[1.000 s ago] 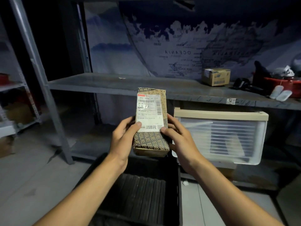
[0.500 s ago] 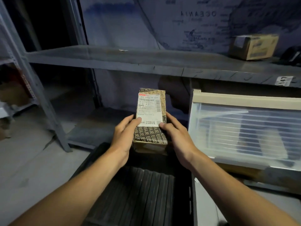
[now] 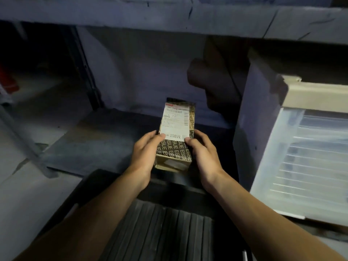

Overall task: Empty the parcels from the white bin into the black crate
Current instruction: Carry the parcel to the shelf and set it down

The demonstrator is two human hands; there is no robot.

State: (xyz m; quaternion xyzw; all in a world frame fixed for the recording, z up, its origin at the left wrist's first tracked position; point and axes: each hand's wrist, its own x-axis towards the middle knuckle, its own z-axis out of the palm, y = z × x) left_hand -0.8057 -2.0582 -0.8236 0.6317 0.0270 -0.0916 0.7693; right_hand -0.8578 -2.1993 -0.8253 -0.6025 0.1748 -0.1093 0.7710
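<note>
Head view looks down past two bare forearms at a parcel, a brown box printed with dark lettering and bearing a white shipping label on its upper face. Both hands hold it by its near end: the left hand grips the left side with fingers curled under and thumb laid on the label's lower left corner, while the right hand grips the right side the same way, thumb on the label's lower right corner. That parcel is held in the air above the far edge of the black crate, whose ribbed floor shows between the forearms at the bottom of the frame. Off to the right stands the white bin, translucent with ridged walls and a cream rim, beside the crate's right edge and apart from the hands. Overhead runs a grey metal shelf, with a lower shelf board lying behind the crate.
</note>
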